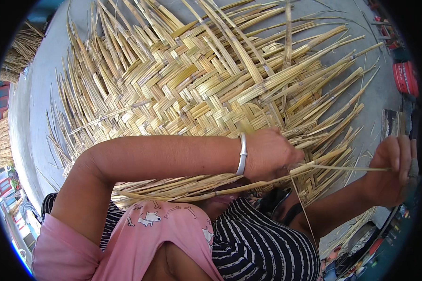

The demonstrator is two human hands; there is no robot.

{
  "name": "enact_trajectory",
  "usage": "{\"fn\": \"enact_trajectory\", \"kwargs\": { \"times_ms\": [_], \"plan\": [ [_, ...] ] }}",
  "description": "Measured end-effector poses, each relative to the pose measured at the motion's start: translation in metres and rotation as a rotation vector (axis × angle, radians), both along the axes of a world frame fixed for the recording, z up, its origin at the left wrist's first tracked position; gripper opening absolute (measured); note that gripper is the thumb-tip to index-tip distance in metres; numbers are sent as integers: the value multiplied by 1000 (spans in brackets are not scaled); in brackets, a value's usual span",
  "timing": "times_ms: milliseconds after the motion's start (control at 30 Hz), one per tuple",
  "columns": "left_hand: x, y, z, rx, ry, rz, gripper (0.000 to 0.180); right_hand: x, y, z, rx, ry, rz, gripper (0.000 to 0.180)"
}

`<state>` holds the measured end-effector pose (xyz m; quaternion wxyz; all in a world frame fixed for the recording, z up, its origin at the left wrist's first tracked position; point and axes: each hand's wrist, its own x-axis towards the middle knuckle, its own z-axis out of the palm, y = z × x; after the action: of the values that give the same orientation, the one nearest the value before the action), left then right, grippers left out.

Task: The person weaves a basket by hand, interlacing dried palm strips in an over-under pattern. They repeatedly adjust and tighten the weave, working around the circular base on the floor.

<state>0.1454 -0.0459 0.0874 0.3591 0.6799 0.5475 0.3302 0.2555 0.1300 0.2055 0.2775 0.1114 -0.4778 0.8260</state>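
A large mat (173,89) of flattened pale yellow reed strips, woven in a zigzag pattern, spreads across the ground before me. Loose strip ends fan out around its edges. My left arm crosses over the mat's near part, and my left hand (273,154), with a silver bangle (242,154) at the wrist, is closed in a fist on reed strips at the near right side. From that fist a thin reed strip (344,167) runs right to my right hand (393,166), whose curled fingers grip its end. Another thin strip (301,201) hangs down from my left fist.
Grey concrete floor (37,126) surrounds the mat. At the far right stands a red round container (405,78). Bundles of dry stalks (21,51) lie at the far left. Assorted items, among them a dark pan-like object (361,239), crowd the lower right.
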Motion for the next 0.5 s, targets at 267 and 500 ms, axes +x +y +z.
{"fn": "enact_trajectory", "kwargs": {
  "times_ms": [267, 500],
  "plan": [
    [-61, 83, -20, -239, 37, 289, 19, -19, 46, -132, -350, -497, -425, 56],
    [-96, 104, -57, -443, -192, 301, 40, -27, 5, -224, -356, -996, -353, 34]
  ]
}}
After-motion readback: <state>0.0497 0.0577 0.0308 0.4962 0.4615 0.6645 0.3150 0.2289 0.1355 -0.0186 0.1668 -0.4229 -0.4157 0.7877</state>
